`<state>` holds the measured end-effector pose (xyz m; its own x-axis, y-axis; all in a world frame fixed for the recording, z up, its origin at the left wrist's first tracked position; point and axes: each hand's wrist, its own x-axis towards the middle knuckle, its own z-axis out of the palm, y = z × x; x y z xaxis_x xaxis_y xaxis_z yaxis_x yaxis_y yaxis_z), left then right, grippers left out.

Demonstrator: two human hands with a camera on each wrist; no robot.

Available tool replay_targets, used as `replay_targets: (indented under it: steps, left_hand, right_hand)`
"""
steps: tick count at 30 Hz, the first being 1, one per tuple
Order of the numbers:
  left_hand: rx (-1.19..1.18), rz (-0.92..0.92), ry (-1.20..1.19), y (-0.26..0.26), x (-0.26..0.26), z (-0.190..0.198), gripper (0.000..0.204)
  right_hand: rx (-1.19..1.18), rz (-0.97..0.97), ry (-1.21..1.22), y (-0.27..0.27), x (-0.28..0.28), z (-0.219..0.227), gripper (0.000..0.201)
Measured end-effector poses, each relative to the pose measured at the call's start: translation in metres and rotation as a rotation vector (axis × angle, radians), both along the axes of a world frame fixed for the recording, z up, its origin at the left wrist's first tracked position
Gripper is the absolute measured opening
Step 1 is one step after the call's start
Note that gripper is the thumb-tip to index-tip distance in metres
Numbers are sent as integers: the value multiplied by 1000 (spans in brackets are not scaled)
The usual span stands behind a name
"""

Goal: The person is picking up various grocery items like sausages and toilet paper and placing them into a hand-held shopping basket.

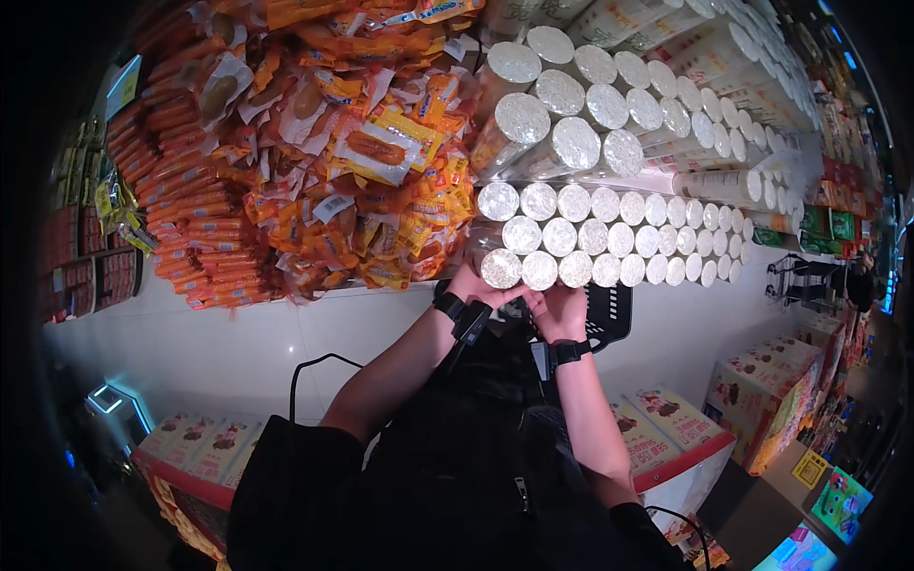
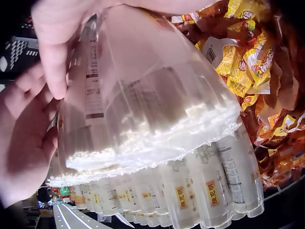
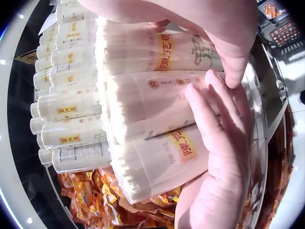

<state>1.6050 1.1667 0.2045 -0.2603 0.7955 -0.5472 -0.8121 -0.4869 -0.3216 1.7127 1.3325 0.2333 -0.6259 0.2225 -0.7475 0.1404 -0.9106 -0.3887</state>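
Clear-wrapped cylindrical packs of dried noodles (image 1: 574,268) lie stacked in rows, with their round white ends toward me in the head view. My left hand (image 1: 476,285) is at the lower left of this stack, my right hand (image 1: 560,309) just beside it. In the right wrist view the left hand's extended fingers (image 3: 209,119) rest along a noodle pack (image 3: 152,105). From the top of that view my right hand (image 3: 214,19) reaches over the upper pack. The left wrist view shows the right hand (image 2: 24,129) alongside the near pack (image 2: 143,86), palm partly visible.
A heap of orange-and-yellow wrapped snacks (image 1: 371,152) adjoins the packs on the left. Below the stack's edge is a black basket (image 1: 611,314). Printed cartons (image 1: 657,428) stand on the floor behind me, at both sides. A cart (image 1: 804,276) is farther right.
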Motion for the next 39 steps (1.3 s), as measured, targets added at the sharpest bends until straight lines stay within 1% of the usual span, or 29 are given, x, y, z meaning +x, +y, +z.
replay_targets:
  steps: [1,3,4,7,8,11,12,14,16,17,19,20,21,22,25,26,30,33,34,37,38,39]
  left_hand:
    - [-8,-8,-6,-1,1,-11,74]
    - [-29,-21,-25,-2,-1,-4,77]
    - [17,-12,-3,-1,2,-24,82]
    - [-59,-22,5,-1,-3,-7,84]
    - [-35,-6,-21,0,-2,-20,83]
    - [52,-41,-204,0,-8,-38,79]
    - [202,-1,-182,2,-2,-75,78]
    - [32,-70,271,1,0,-76,79]
    - [-50,-75,314,4,-4,-46,80]
    - [-49,-47,131,1,-14,-16,80]
    - [-14,-35,123,1,-10,-34,80]
    - [-29,-65,150,0,-11,-26,80]
    - [-49,-95,178,-5,-10,-27,81]
    - [-41,-118,138,-9,-10,-33,76]
    - [-77,-73,76,-7,-18,8,69]
    - [-99,-77,83,-9,-18,11,64]
    - [-104,-86,23,-16,-14,14,62]
    - [-106,-143,3,-20,-10,20,64]
    - [-142,-150,-7,-19,-6,24,68]
    - [-220,-142,-26,-22,8,12,80]
    - [-194,-118,-47,-26,14,9,83]
    - [-228,-117,-78,-28,19,6,84]
  right_hand:
    - [-5,13,21,0,0,-2,65]
    - [-19,40,57,-5,-6,7,67]
    - [-7,50,57,-6,-6,5,70]
    - [-18,42,63,-7,-11,4,70]
    - [-33,43,72,-4,-9,-5,72]
    - [-53,-4,69,-9,-16,-3,73]
    - [-62,-2,63,-9,-19,-3,75]
    - [-85,-4,50,-9,-24,-3,77]
    - [-61,-10,45,-7,-23,-7,80]
    - [-63,-30,14,-6,-22,-13,80]
    - [-85,-80,40,-8,-22,-17,78]
    - [-63,-56,54,-7,-21,-19,77]
    - [-47,-29,68,-7,-17,-22,77]
    - [-37,-16,56,-5,-13,-32,77]
    - [-46,2,79,-7,-14,-19,76]
    - [-50,14,91,-6,-13,-15,74]
    - [-18,17,19,0,-2,-4,72]
    - [-38,30,-3,5,7,-3,71]
    - [-52,30,-3,6,11,-4,70]
    - [-89,24,-2,9,23,-2,68]
    - [-98,11,-26,10,26,1,70]
    - [-105,26,-33,14,32,-2,70]
